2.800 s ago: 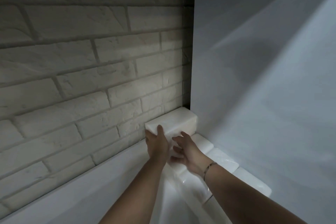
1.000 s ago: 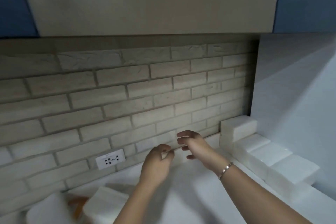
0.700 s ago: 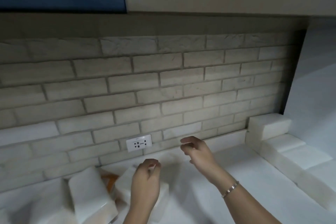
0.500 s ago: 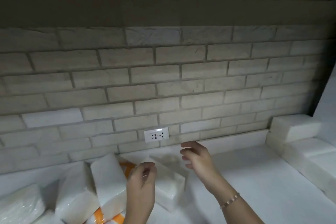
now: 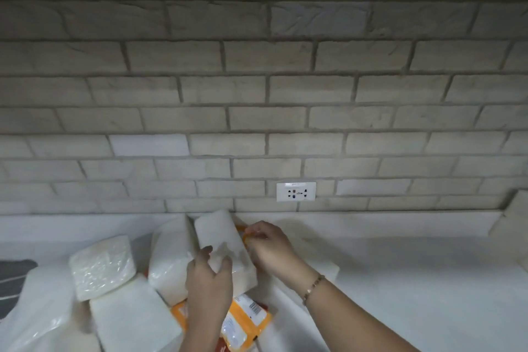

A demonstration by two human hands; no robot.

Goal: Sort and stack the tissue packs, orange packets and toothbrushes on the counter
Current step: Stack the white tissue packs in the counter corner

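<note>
Looking down from the head camera, the view takes in a white counter (image 5: 414, 280) that runs along a pale brick wall (image 5: 257, 123), with a white socket (image 5: 296, 191) set low in the bricks.

The left hand (image 5: 208, 283) is low in the middle of the picture and grips the near end of a tilted tissue pack (image 5: 218, 237). Its thumb lies on the pack's left side and its curled fingers on the top face. The pack's far end rises toward the wall, so most of it lies beyond the hand.

The right hand (image 5: 270, 248), with a bracelet (image 5: 313, 286) at the wrist, sits against the same pack's right edge, fingers bent close together. An orange strip (image 5: 242, 233) shows between the fingertips and the pack. Whether those fingers pinch the strip, the pack or nothing cannot be told.

A second pack (image 5: 171, 260) leans against the held one on its left, touching it. Further left lies a crinkled pack (image 5: 103, 266), with a flat pack (image 5: 134, 320) nearer the camera and a glossy pack (image 5: 37, 311) at the far left.

An orange packet (image 5: 247, 320) with a barcode lies flat beneath the left forearm, just below the held pack. At the right edge, well apart from the heap, stacked packs (image 5: 511, 220) stand against the wall. A dark grey shape (image 5: 14, 274) at the left edge is too cut off to identify.
</note>
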